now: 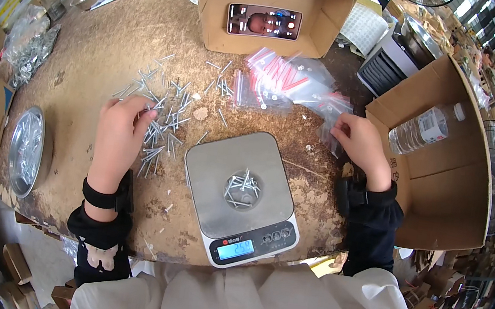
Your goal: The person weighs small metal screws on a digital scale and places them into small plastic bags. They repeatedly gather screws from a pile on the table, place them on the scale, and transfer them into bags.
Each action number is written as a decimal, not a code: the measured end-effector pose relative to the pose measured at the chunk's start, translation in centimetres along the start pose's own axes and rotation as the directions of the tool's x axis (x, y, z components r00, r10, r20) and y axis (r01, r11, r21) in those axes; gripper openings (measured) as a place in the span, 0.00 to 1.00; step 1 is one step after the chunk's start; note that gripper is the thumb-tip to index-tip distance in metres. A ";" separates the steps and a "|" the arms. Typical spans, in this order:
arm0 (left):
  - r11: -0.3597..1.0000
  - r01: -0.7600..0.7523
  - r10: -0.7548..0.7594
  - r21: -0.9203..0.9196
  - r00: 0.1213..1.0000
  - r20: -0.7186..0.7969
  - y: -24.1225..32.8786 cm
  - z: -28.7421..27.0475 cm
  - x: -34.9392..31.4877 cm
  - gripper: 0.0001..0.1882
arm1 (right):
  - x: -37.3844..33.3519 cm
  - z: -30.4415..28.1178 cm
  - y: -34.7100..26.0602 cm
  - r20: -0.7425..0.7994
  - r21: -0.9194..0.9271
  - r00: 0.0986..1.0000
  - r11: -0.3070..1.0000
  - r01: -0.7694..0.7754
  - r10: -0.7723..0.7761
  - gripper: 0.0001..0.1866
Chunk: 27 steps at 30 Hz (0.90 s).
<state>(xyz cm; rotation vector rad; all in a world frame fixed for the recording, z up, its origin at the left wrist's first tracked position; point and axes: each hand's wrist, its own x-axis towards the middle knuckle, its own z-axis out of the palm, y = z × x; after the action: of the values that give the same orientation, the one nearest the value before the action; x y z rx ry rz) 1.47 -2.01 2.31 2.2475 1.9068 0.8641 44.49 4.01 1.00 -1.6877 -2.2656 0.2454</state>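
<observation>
My left hand (122, 129) reaches into a loose pile of thin silver screws or nails (170, 122). Its thumb and fingers are pinched together at the pile's edge; what lies between the tips is hard to see. My right hand (362, 146) is closed at the fingertips on the edge of a clear plastic zip bag (336, 111), at the right end of a heap of red-striped zip bags (279, 80). Between my hands stands a digital scale (213, 175) with a lit display. A small round clear dish (241, 205) on its plate holds several of the screws or nails.
A cardboard box (213, 31) at the back holds a phone (263, 22). At right, another open box (442, 199) contains a clear bottle (429, 129), near a small white appliance (391, 61). A metal bowl (41, 152) with plastic packets stands at left.
</observation>
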 end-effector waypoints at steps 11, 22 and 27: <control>0.790 -0.293 0.338 -0.539 0.941 -0.016 7.8 0.6 -1.1 0.05 | -0.5 0.0 -1.3 0.024 -0.025 1.000 1.000 0.008 -0.007 0.07; 0.714 -0.450 0.548 -0.536 0.836 0.030 9.4 0.6 -1.5 0.08 | -0.6 -0.2 -1.9 0.049 -0.033 0.999 0.999 0.003 -0.001 0.07; 0.700 -0.407 0.418 -0.587 0.900 -0.125 8.3 -0.3 -1.6 0.05 | -0.6 0.3 -1.0 0.035 -0.028 0.998 0.998 0.049 -0.048 0.07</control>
<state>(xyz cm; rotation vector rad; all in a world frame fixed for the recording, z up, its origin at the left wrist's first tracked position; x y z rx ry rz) 8.58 -5.42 5.27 2.2412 0.8890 1.2729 43.62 3.13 1.00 -1.6527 -2.3430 0.2333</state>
